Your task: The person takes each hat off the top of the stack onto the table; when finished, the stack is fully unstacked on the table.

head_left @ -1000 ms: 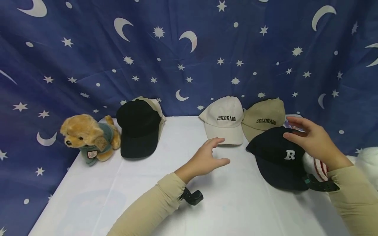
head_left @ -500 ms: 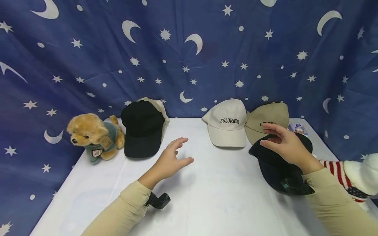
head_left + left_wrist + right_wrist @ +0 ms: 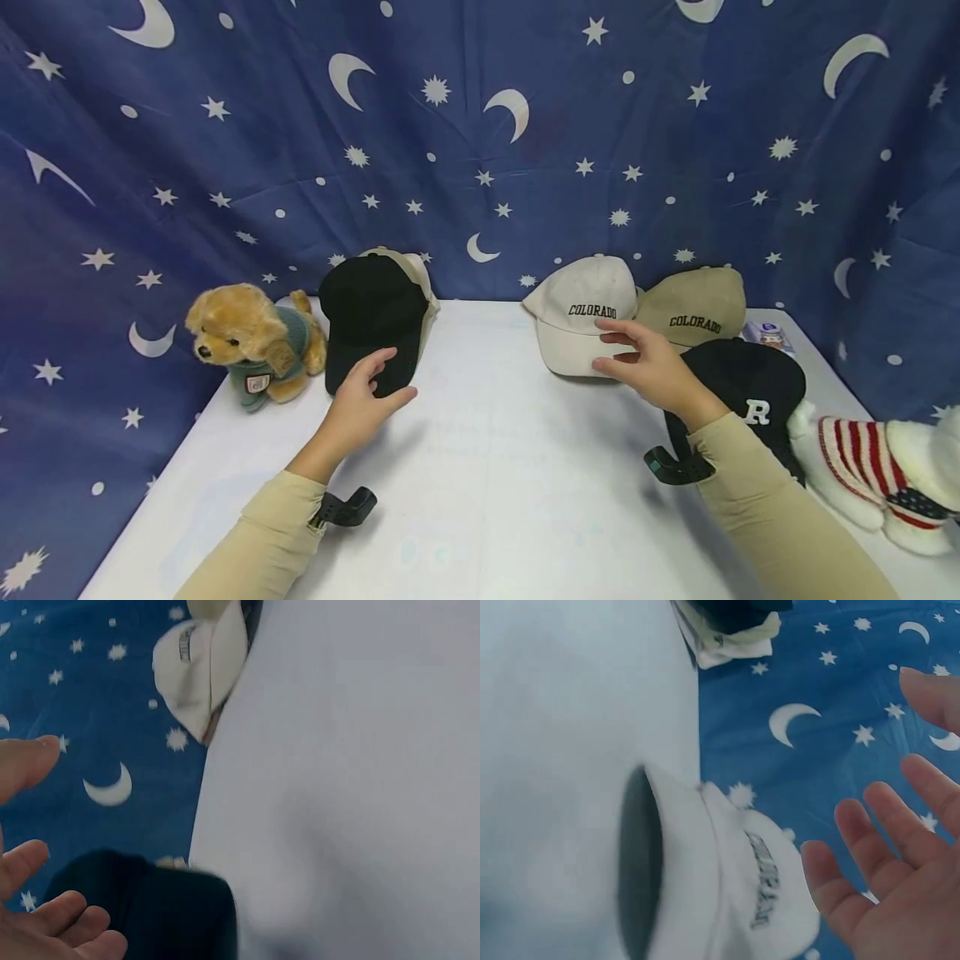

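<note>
One left hand (image 3: 352,417) and one right hand (image 3: 654,371) reach, palms facing inward, over a white surface (image 3: 480,450). Both have the thumb well apart from loosely bent fingers, leaving a wide gap, and neither has hold of anything. Each wrist carries a black band (left band (image 3: 347,507); right band (image 3: 675,467)) below a tan sleeve (left sleeve (image 3: 251,533); right sleeve (image 3: 780,508)).

Person's left: a plain black cap (image 3: 375,308) stands near the back edge, brim toward the person, with pale headwear (image 3: 422,275) showing behind it. The left hand overlaps the brim in the head view; whether it touches cannot be told. Just beside the cap sits a golden toy dog (image 3: 240,325) in a green-grey sweater.

Right of centre: a white cap (image 3: 581,325) lettered COLORADO rests at the back, the right hand crossing the near edge of its brim in the head view; contact is again unclear. Just beside it is a khaki cap (image 3: 697,300) with the same lettering. In front of the latter lies a dark cap (image 3: 738,371) marked R, partly hidden by the right arm.

Far right: a small printed packet (image 3: 768,335) and a white plush toy (image 3: 862,458) in striped clothing. Backdrop: blue cloth (image 3: 465,125) with white moons and stars.
</note>
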`<state>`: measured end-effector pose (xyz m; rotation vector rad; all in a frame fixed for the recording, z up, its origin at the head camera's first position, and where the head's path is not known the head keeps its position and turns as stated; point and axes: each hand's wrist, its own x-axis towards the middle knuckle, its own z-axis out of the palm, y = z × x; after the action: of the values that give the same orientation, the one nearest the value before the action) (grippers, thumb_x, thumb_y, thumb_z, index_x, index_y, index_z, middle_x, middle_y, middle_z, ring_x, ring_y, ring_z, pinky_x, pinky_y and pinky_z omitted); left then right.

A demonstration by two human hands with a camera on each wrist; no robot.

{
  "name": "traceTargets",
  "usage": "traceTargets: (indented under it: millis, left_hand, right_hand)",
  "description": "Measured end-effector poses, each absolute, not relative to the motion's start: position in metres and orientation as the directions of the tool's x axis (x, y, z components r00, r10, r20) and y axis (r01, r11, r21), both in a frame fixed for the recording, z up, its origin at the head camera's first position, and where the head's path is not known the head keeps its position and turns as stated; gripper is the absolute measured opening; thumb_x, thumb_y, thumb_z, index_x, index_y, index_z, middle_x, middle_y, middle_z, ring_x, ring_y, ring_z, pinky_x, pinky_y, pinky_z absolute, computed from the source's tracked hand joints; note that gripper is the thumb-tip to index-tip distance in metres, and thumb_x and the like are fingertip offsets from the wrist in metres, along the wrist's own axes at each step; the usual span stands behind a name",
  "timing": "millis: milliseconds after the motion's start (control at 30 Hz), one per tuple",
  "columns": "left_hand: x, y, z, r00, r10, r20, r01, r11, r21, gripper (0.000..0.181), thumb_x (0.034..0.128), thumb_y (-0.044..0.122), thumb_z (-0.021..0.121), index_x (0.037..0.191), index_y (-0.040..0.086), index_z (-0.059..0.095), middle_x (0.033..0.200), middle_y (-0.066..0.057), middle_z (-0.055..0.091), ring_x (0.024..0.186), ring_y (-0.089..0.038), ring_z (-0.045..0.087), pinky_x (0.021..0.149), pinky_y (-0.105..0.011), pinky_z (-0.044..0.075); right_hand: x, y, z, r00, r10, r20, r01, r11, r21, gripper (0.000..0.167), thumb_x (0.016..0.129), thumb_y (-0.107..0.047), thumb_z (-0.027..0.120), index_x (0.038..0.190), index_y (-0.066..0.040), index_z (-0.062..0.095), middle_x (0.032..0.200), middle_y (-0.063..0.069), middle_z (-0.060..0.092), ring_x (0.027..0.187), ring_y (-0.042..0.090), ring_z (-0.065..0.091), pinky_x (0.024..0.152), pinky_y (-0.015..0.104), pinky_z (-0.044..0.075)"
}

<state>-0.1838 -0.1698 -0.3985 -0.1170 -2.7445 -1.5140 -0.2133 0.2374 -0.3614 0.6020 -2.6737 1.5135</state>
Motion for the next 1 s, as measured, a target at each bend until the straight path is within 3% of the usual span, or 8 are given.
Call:
traceTargets:
  millis: [233, 600, 1000]
  left_hand:
    - [-0.19, -0.204, -0.408, -1.0, -0.022, -0.009, -0.019, 0.536, 0.844, 0.072, 0.0947, 0.03, 0.071, 0.153, 0.007, 0.036, 0.157, -0.02, 0.029, 0.145, -0.038, 0.027, 0.115, -0.051, 0.027]
    - [-0.197, -0.232, -0.419, -0.985, -0.12, -0.122, -0.168, 0.542, 0.824, 0.08, 0.0951, 0.037, 0.069, 0.158, 0.008, 0.027, 0.162, -0.021, 0.021, 0.147, -0.041, 0.02, 0.115, -0.057, 0.023]
    - [-0.205, -0.242, -0.425, -0.977, -0.137, -0.161, -0.209, 0.494, 0.844, 0.085, 0.0949, 0.036, 0.069, 0.159, 0.005, 0.021, 0.161, -0.027, 0.017, 0.148, -0.042, 0.017, 0.116, -0.053, 0.023]
  right_hand:
    - [-0.231, 0.205, -0.375, -0.934, -0.319, 0.16, -0.296, 0.445, -0.845, 0.057, 0.091, -0.014, 0.075, 0.141, 0.001, 0.051, 0.142, 0.019, 0.05, 0.126, 0.037, 0.051, 0.103, 0.056, 0.041]
    - [-0.254, 0.149, -0.378, -0.913, -0.395, 0.104, -0.28, 0.42, -0.863, 0.058, 0.092, -0.02, 0.073, 0.143, -0.003, 0.052, 0.144, 0.015, 0.051, 0.128, 0.032, 0.051, 0.101, 0.049, 0.045]
    - [-0.284, 0.09, -0.376, -0.885, -0.462, 0.059, -0.285, 0.436, -0.854, 0.063, 0.091, -0.023, 0.074, 0.146, -0.005, 0.049, 0.149, 0.007, 0.049, 0.127, 0.026, 0.052, 0.101, 0.041, 0.045]
